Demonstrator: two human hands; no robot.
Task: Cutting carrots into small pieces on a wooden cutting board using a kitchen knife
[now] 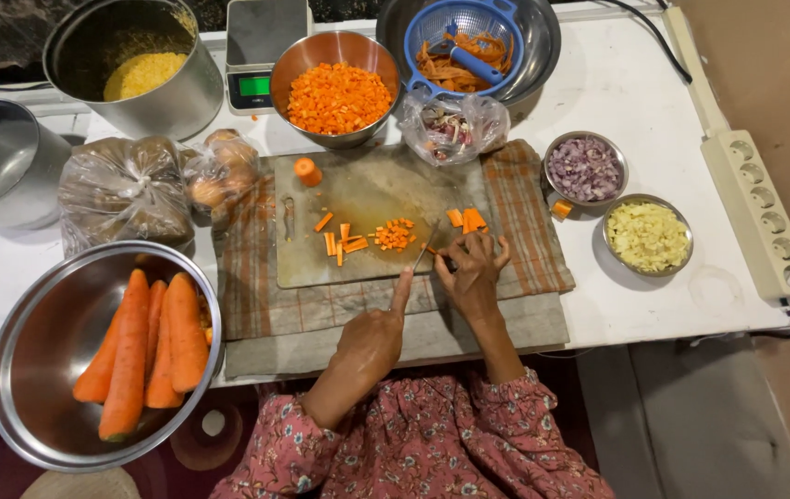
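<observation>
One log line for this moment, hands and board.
left hand: beside knife | right hand: on carrot pieces | cutting board: diced carrot mid-board

The near-left bowl [39, 370] is polished metal with a soft sheen, and the whole carrots [140, 346] in it look matt and faintly ridged. The cutting board [358, 199] is dull, scuffed and stained, lying on a checked woven cloth [524, 222] with a coarse weave. The knife [424, 248] blade is thin bright metal. At the far side, the strainer [464, 37] is glossy blue plastic inside a shiny steel basin [543, 42]. The bags [122, 189] on the left are thin crinkled clear plastic. The tabletop [635, 88] is smooth, matt white, and the sleeves [432, 444] are soft printed fabric.
</observation>
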